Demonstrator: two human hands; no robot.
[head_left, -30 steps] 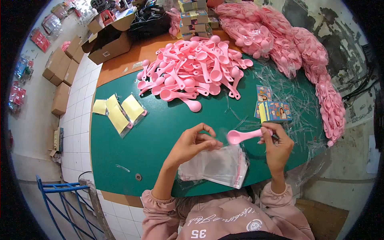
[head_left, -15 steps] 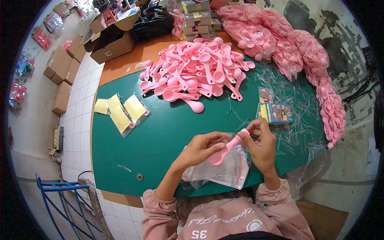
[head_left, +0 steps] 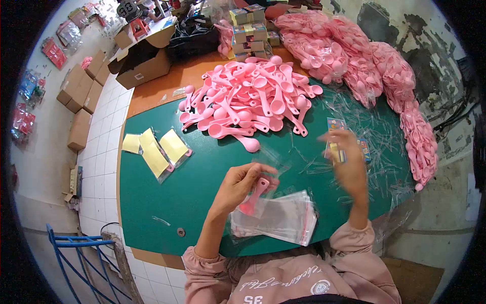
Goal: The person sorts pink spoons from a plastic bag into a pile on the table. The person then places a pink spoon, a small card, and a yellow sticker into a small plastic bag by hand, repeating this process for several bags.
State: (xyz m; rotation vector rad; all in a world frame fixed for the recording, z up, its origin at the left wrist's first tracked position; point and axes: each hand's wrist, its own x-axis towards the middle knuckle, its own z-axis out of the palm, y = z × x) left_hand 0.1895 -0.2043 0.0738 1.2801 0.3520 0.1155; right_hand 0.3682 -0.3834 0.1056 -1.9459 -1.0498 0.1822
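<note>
My left hand [head_left: 242, 186] is closed on a pink measuring spoon [head_left: 260, 188] in a clear plastic bag, with the bag's open end spreading out past the fingertips. Just below it lies a stack of clear resealable bags [head_left: 278, 215] on the green tabletop. My right hand [head_left: 348, 154], smeared by motion, is over the small printed cards [head_left: 363, 147] and partly covers them. Another printed card [head_left: 334, 123] shows behind its fingers. Farther back rises a big heap of pink measuring spoons [head_left: 248, 96].
Bagged spoons with yellow cards [head_left: 154, 154] lie to the left. Torn plastic strips [head_left: 377, 131] litter the right side. Large bags of pink spoons [head_left: 349, 55] line the right edge. A cardboard box [head_left: 144, 68] and bundled card stacks [head_left: 249, 33] stand at the back.
My right hand has let go of the spoon and moved up and right to the cards. The spoon, now inside the clear bag, has come left with my left hand.
</note>
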